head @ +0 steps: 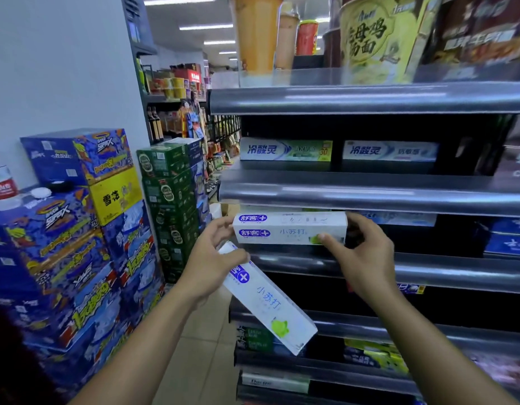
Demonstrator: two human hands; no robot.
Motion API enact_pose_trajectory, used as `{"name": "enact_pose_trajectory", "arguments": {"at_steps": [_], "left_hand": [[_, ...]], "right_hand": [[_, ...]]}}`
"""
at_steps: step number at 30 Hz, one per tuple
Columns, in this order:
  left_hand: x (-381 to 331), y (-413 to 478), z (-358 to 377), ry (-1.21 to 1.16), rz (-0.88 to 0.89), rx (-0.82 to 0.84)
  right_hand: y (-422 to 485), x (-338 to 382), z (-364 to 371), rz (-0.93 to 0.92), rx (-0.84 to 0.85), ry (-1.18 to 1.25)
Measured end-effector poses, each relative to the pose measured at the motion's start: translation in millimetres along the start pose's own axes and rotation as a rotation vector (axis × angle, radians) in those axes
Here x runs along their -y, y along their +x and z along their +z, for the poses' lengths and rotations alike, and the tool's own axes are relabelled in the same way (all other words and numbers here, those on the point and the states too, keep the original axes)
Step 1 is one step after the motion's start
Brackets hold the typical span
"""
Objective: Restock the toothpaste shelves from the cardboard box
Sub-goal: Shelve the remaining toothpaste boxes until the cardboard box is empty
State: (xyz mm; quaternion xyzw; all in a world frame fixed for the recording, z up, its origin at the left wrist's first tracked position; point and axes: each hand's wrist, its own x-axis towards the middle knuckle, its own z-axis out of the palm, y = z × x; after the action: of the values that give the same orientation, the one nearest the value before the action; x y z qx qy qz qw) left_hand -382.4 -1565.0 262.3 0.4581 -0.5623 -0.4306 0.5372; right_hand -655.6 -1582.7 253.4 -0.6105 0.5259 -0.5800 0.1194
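The right hand point(367, 258) fingers pinch a level toothpaste box point(285, 229) at the front edge of the shelf point(428, 271). The left hand point(212, 258) fingers grip a second toothpaste box point(270, 302), tilted, just below that edge.

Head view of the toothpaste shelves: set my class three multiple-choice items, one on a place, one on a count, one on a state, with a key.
1. Where is the level white box in the right hand? A) on the floor B) at a shelf's front rail C) on beer cases
2. How many white toothpaste boxes do the hands hold? A) one B) two C) four
3. How does the second box, in the left hand, lie? A) tilted B) upright C) flat on a shelf
Key: 1 B, it is just above that rail; 2 B, one per hand; 3 A, its right end slants down.
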Motion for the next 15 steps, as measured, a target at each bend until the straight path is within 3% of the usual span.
{"name": "enact_pose_trajectory", "arguments": {"at_steps": [7,15], "left_hand": [[1.9,19.5,1.6,0.072,-0.007,-0.02],[18.7,20.7,2.2,0.133,-0.018,-0.057]], "right_hand": [[7.4,-7.6,13.0,-0.043,-0.021,-0.11],[12.1,-8.0,12.7,-0.026,0.152,-0.343]]}}
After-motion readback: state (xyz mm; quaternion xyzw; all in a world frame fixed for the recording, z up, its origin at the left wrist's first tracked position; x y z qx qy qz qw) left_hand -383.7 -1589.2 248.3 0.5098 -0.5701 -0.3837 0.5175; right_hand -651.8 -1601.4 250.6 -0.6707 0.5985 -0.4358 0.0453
